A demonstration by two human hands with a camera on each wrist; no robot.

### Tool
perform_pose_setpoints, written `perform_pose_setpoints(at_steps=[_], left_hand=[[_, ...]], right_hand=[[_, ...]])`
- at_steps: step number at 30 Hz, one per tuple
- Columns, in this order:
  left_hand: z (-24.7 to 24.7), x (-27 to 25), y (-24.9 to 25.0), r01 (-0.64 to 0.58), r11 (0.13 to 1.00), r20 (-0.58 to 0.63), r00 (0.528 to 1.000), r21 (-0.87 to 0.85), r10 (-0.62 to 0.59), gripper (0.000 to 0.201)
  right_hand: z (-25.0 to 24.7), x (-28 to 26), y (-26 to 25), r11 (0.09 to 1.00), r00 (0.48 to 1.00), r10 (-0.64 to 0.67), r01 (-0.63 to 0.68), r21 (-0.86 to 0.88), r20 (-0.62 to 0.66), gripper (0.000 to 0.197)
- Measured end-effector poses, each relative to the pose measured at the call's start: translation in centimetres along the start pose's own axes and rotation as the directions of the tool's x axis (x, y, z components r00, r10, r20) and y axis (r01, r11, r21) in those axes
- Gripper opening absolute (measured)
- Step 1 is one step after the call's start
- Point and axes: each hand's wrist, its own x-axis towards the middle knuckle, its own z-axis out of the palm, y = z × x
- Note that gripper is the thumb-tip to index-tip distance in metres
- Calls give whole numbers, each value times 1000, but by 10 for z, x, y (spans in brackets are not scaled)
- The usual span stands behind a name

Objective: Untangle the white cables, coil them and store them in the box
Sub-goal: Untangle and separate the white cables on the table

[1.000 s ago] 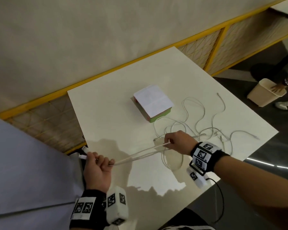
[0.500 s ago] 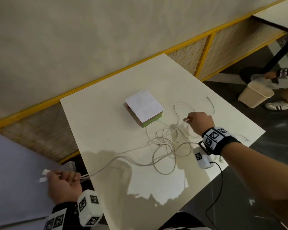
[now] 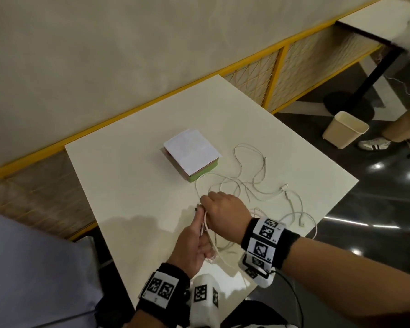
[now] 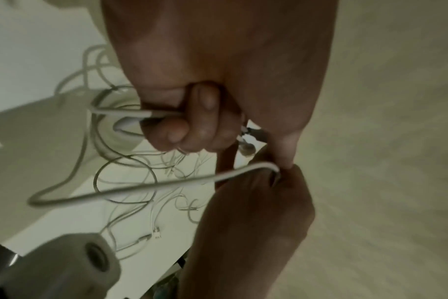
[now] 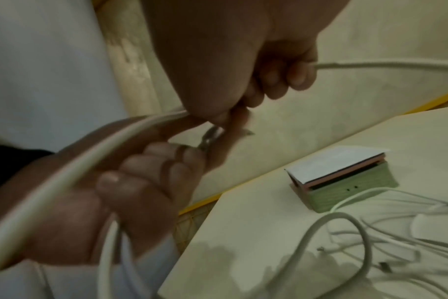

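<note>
Blur softens both wrist views, so the small metal plug ends poking out between the two hands cannot be made out clearly, and in the head view the right hand [image 3: 225, 215] covers the spot where the hands meet. The far corner of the second table [image 3: 374, 22] is cut off at the frame's edge, as is the person standing by the waste bin [image 3: 344, 129] (only a trouser leg and a shoe show).

On the white table [image 3: 133, 176] the box [image 3: 191, 154] sits closed, a white sheet on its pink lid and a green base below, well apart from both hands. Loose loops of the white cables [image 3: 251, 183] sprawl between the box and the table's right edge, one strand running just beside the box's near corner.

The left hand [image 3: 194, 245] has its fingers curled round several cable strands, index finger extended toward the right hand. The right hand's fingers [image 5: 286, 78] are closed on one strand, which leaves the fist to the side. The held strands trail down from the grip to the tangle on the table, just beside the hands.
</note>
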Motion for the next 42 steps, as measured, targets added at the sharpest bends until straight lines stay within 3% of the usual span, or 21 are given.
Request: perform_pose_setpoints(at_steps=[4,7,10,15,19,22,25,28,33,38,40,42], left_hand=[[-8,6,-6,-85,993,-9,996,82,86,44],[-30,9,-2,-184,979,-115,978,-90,173,51],[-71,1,13,-290,894,-270,942,-342,202,57],[-150,-12,25,-440,791,-483,849,-424,213,38],[-164,-10,19,-530,693,-574,794,-488,203,39],[-155,-6,16,-544,664,-578,791,-514,201,48],[-144,-5,12,-541,671,-576,792,-506,204,39],[-143,-5,6,-533,694,-550,802,-484,232,44],[-147,-8,3,-503,716,-504,829,-484,242,54],[-147,-10,1,-542,706,-517,807,-457,285,57],[-147,-12,0,-558,696,-532,795,-453,291,57],[-149,-16,2,-558,698,-533,794,-449,292,55]], right_hand=[[5,-4,29,982,995,-24,6,188,92,23],[-4,-6,73,962,960,123,-178,207,253,23],[-13,-31,130,942,920,288,-322,93,264,24],[-13,-92,219,837,791,542,-537,-104,284,18],[8,-117,265,766,728,641,-629,-133,244,14],[31,-121,273,767,673,614,-632,-110,413,25],[43,-112,269,766,627,580,-636,-89,520,46],[45,-101,271,768,622,579,-634,-95,528,46],[38,-82,279,766,559,579,-622,-161,594,52],[34,-69,284,840,658,479,-537,-84,581,33],[41,-75,283,887,655,411,-448,-112,634,30],[43,-83,278,942,646,333,-254,-218,687,13]])
